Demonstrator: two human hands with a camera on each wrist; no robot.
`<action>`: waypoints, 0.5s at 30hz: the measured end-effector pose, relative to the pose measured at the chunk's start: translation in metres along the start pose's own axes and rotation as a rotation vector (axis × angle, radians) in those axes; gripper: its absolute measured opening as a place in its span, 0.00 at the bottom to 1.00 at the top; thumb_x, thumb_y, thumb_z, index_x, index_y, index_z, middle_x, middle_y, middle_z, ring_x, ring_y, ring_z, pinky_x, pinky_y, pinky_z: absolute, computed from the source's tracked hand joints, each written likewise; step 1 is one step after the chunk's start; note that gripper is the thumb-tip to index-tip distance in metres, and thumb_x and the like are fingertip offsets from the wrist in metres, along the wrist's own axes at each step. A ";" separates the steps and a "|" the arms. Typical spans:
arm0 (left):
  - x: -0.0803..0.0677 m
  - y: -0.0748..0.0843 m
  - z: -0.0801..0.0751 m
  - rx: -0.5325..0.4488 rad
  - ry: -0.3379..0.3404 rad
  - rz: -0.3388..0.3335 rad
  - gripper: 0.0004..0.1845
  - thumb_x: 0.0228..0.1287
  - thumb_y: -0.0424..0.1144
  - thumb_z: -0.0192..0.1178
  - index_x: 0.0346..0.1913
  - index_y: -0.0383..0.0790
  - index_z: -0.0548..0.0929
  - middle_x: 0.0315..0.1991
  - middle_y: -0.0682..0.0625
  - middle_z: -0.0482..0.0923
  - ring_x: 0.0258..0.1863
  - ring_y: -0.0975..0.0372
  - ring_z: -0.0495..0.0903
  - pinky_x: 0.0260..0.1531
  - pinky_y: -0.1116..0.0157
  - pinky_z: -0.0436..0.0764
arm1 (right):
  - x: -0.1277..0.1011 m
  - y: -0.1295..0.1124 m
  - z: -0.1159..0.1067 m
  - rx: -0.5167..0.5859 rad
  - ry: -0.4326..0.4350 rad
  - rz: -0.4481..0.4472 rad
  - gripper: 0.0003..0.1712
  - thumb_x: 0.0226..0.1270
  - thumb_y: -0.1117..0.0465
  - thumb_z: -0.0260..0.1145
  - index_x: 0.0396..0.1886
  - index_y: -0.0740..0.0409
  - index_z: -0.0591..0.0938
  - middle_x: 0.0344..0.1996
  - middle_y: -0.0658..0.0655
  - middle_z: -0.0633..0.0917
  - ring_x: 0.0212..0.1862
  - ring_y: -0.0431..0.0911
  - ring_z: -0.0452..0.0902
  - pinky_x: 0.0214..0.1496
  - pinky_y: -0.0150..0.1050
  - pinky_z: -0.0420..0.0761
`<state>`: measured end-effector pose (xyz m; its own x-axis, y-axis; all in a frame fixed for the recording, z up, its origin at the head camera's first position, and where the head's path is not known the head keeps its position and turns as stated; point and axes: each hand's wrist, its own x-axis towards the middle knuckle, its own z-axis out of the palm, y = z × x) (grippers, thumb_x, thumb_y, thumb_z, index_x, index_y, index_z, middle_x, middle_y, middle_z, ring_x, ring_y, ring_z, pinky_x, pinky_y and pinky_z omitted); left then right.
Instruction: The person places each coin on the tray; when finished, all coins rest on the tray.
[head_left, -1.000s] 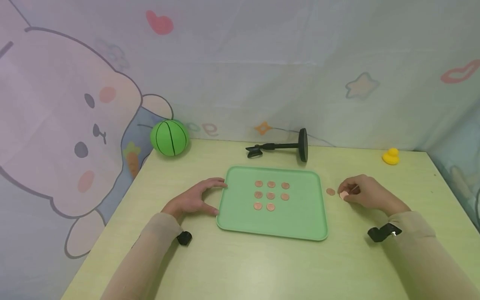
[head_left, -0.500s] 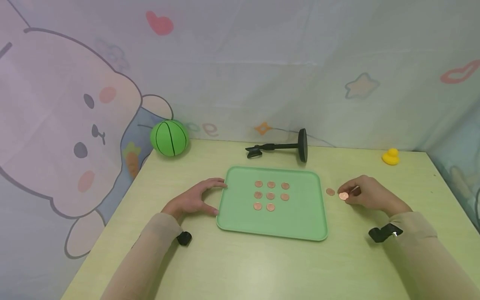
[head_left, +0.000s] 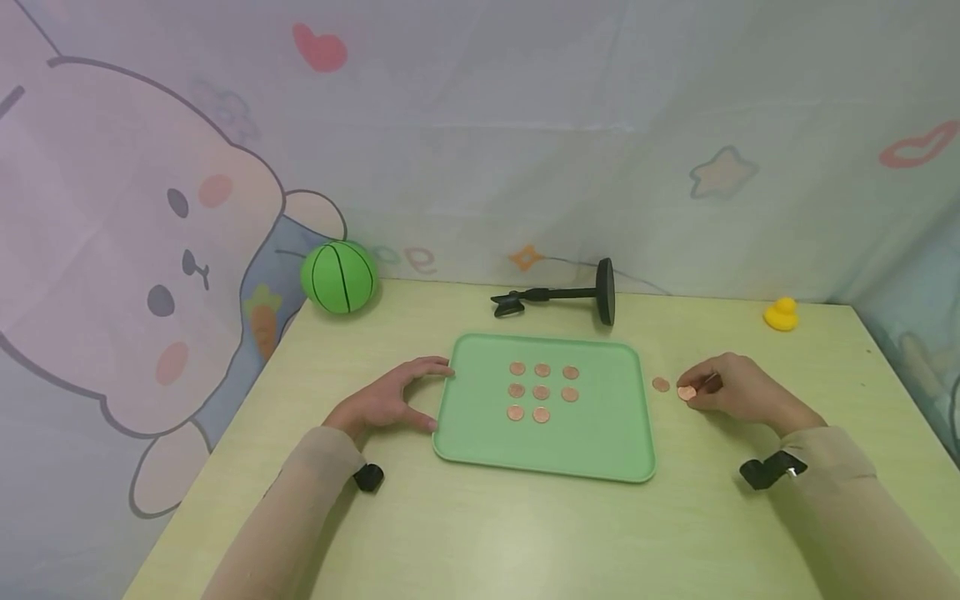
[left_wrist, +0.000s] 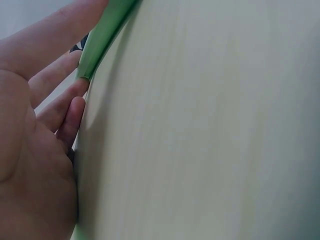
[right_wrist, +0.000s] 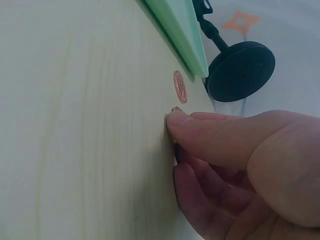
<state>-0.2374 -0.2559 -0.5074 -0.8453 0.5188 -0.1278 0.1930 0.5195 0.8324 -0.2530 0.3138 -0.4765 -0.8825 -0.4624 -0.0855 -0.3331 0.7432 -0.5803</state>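
Right hand (right_wrist: 240, 165) fingertips pinching a coin (right_wrist: 176, 108), another coin (right_wrist: 179, 86) just beyond.

A copper coin (head_left: 686, 392) lies on the table under the right hand's (head_left: 731, 390) fingertips. A second coin (head_left: 661, 384) lies flat just beside it, near the green tray's (head_left: 600, 450) right edge.

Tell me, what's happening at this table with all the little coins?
A person sits at a pale table with a green tray holding eight copper coins in rows. The left hand rests against the tray's left edge. The right hand pinches a coin at its fingertips on the table, right of the tray. Another loose coin lies beside it.
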 end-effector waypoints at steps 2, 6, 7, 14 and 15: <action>0.000 0.000 0.000 0.003 -0.002 -0.001 0.44 0.47 0.42 0.86 0.70 0.58 0.79 0.81 0.54 0.60 0.83 0.51 0.50 0.81 0.42 0.45 | -0.001 0.000 0.002 -0.010 0.012 -0.009 0.14 0.64 0.62 0.79 0.47 0.61 0.91 0.39 0.51 0.90 0.39 0.43 0.83 0.41 0.32 0.84; -0.001 0.000 0.001 0.012 -0.003 -0.002 0.44 0.47 0.42 0.86 0.71 0.59 0.78 0.81 0.54 0.60 0.83 0.52 0.50 0.82 0.43 0.45 | -0.003 -0.006 0.004 -0.015 0.039 -0.033 0.13 0.65 0.61 0.78 0.47 0.61 0.90 0.40 0.51 0.90 0.39 0.44 0.83 0.42 0.34 0.84; -0.001 0.001 0.000 0.013 -0.003 -0.002 0.44 0.47 0.42 0.86 0.71 0.59 0.78 0.81 0.54 0.60 0.83 0.52 0.50 0.82 0.43 0.46 | -0.003 -0.009 0.005 -0.014 0.046 -0.036 0.13 0.67 0.60 0.78 0.47 0.60 0.90 0.40 0.51 0.90 0.40 0.44 0.84 0.42 0.35 0.84; -0.001 0.003 0.000 0.021 0.002 0.002 0.44 0.47 0.41 0.85 0.71 0.58 0.78 0.81 0.54 0.61 0.83 0.51 0.51 0.81 0.43 0.46 | -0.003 -0.032 0.013 0.003 0.095 -0.113 0.12 0.70 0.60 0.75 0.50 0.59 0.90 0.43 0.52 0.89 0.41 0.44 0.85 0.42 0.36 0.85; -0.001 0.004 0.000 0.019 0.001 0.003 0.44 0.47 0.41 0.85 0.71 0.58 0.78 0.81 0.54 0.60 0.83 0.51 0.51 0.81 0.43 0.46 | -0.002 -0.035 0.015 0.006 0.099 -0.140 0.12 0.70 0.61 0.75 0.50 0.60 0.90 0.43 0.53 0.88 0.40 0.45 0.85 0.41 0.36 0.86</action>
<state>-0.2355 -0.2544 -0.5043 -0.8452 0.5197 -0.1250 0.2046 0.5306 0.8226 -0.2348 0.2814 -0.4679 -0.8561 -0.5110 0.0768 -0.4535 0.6717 -0.5857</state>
